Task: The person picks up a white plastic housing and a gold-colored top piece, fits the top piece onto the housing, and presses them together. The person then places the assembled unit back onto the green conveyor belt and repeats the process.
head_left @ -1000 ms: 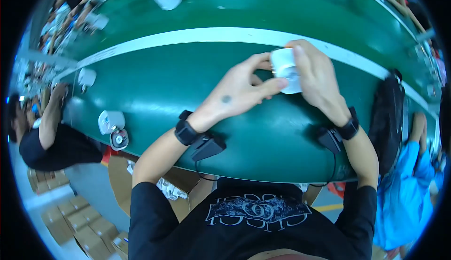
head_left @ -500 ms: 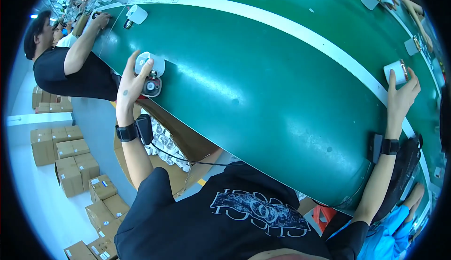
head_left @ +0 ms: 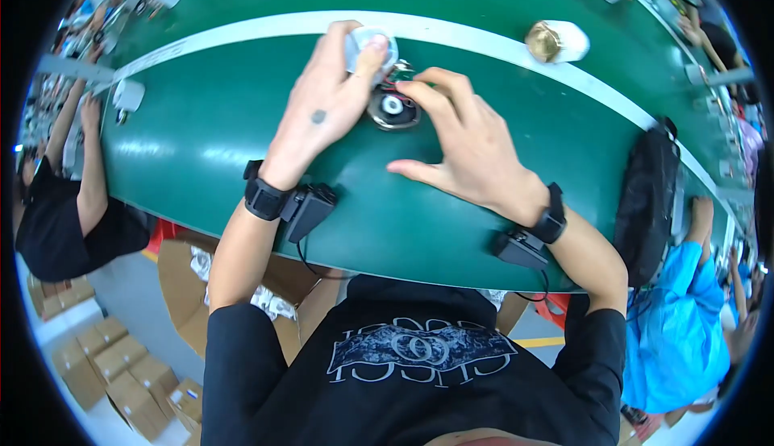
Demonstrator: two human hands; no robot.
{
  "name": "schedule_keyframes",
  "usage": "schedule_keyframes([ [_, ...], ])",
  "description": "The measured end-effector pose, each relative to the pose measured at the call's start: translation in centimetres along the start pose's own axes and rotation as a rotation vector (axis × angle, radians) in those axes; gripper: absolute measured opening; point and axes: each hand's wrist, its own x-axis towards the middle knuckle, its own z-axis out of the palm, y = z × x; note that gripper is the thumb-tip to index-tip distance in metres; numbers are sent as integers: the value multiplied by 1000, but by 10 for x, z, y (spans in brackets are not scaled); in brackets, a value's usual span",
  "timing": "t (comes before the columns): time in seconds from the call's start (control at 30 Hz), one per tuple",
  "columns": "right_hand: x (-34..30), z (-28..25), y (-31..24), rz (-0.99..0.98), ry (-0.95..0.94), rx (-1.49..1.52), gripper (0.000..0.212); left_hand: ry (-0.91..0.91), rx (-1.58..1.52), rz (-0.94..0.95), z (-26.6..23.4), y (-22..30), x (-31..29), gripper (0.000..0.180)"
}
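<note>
My left hand (head_left: 326, 95) grips a white plastic cup-shaped housing (head_left: 372, 43), its thumb pressed over the top. Just below the housing sits a round dark part (head_left: 393, 110) with a pale centre, like a small speaker, rimmed in metal. Red wires and a small green piece (head_left: 399, 74) show between the two. My right hand (head_left: 476, 144) reaches in from the right, its thumb well apart from the curved fingers. Its index fingertip is at the wires; whether it touches them I cannot tell.
A white housing with a gold end (head_left: 548, 41) lies beyond my right hand. Another white housing (head_left: 129, 95) stands at far left, near a co-worker's arm (head_left: 93, 156). A black bag (head_left: 647, 204) is on the right. An open carton (head_left: 185, 293) stands below the table's edge.
My left hand has brought the housing and dark part from the left to the table's middle. My right hand has let go of the gold-ended housing and moved to the dark part.
</note>
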Motion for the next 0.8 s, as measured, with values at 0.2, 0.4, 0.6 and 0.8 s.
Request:
schedule_keyframes([
  [0.2, -3, -24, 58, 2, 73, -91, 52, -156, -160, 1, 43, 17, 27, 58],
  [0.4, -2, -43, 67, 512, 5, 925, 38, -176, -114, 202, 47, 6, 22, 67],
  [0.6, 10, -54, 81, 637, -155, 1386, 43, -237, -83, 192, 42, -7, 30, 77],
  [0.8, 8, -49, 92, 606, -103, 1615, 55, -238, -134, 318, 40, -17, 22, 68],
])
